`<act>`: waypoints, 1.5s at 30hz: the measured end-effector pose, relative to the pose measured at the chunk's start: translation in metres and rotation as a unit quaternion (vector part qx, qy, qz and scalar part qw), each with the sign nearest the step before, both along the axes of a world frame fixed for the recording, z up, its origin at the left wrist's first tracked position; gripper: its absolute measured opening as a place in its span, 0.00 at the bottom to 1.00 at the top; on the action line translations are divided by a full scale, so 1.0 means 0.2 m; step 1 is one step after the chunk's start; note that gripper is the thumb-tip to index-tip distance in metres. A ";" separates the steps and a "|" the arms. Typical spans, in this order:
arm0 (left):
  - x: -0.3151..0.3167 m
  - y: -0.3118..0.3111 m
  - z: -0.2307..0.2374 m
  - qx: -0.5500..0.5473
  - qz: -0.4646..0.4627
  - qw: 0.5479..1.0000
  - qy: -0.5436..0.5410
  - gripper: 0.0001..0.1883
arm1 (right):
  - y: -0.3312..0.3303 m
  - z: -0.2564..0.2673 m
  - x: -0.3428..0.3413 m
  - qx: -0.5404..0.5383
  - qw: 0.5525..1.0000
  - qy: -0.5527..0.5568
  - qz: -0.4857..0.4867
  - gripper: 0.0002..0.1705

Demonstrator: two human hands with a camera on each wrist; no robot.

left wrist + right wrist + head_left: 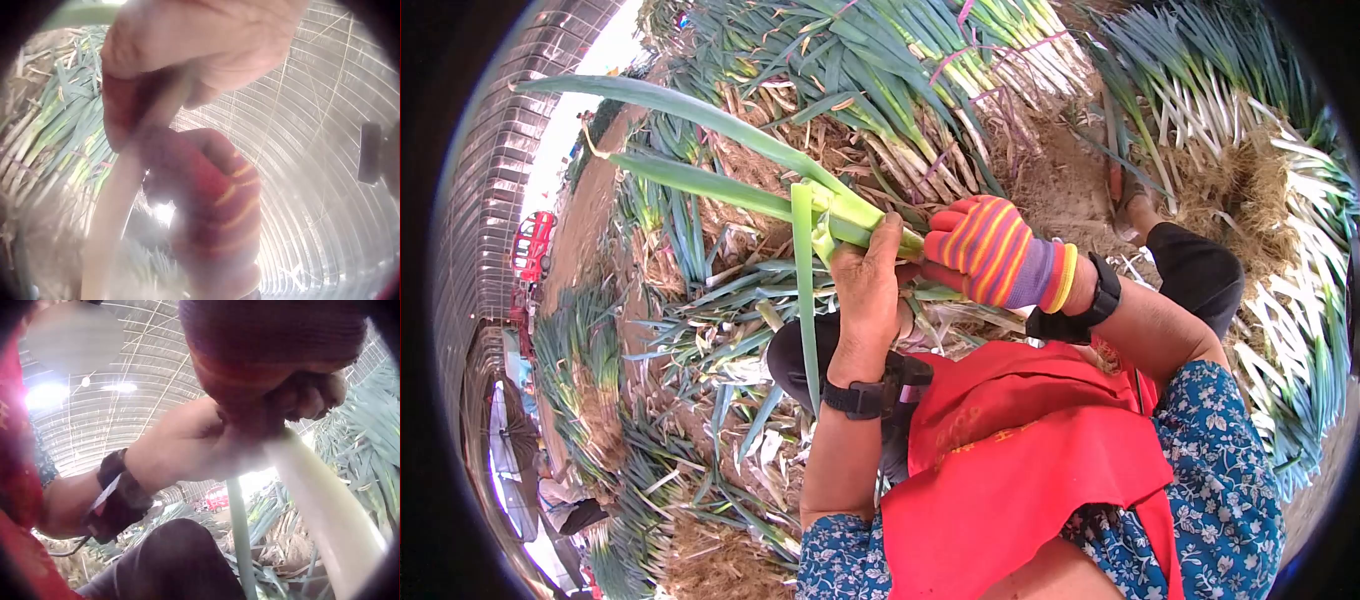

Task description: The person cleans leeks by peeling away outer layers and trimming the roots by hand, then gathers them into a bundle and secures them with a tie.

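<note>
A green onion (pixel 850 212) is held in front of the red apron, its long leaves reaching to the left and one leaf hanging down. My bare left hand (pixel 867 290) grips it where the leaves fan out, thumb laid along the top. Close beside it, my right hand (pixel 990 250), in a striped knitted glove, holds the same stalk with curled fingers. In the right wrist view the pale stalk (pixel 331 519) runs out below the gloved hand to the lower right. The left wrist view shows the gloved fingers (pixel 219 181) against the stalk, just under the left hand.
Tied bundles of green onions (pixel 910 110) lie ahead, with more onions (pixel 1280 330) in rows at the right, white ends showing. Loose leaves and peelings (pixel 750 440) cover the ground at the left. A red vehicle (pixel 533 245) stands farther off under the arched roof.
</note>
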State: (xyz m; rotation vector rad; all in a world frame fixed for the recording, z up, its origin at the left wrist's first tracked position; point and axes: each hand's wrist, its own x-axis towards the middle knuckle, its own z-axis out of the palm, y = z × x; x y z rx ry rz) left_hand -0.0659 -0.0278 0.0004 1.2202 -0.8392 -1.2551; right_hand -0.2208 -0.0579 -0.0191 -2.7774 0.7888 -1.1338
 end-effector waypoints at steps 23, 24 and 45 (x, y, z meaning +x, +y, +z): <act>-0.05 0.06 -0.14 -0.025 -0.129 0.953 0.274 0.14 | 0.36 -0.36 -0.39 0.633 0.756 -0.129 -0.102 0.28; -0.07 0.06 -0.11 -0.021 -0.109 0.952 0.285 0.13 | 0.35 -0.36 -0.37 0.616 0.770 -0.129 -0.104 0.24; -0.07 0.04 -0.03 -0.062 -0.069 0.935 0.341 0.15 | 0.28 -0.26 -0.30 0.725 0.653 -0.218 0.007 0.11</act>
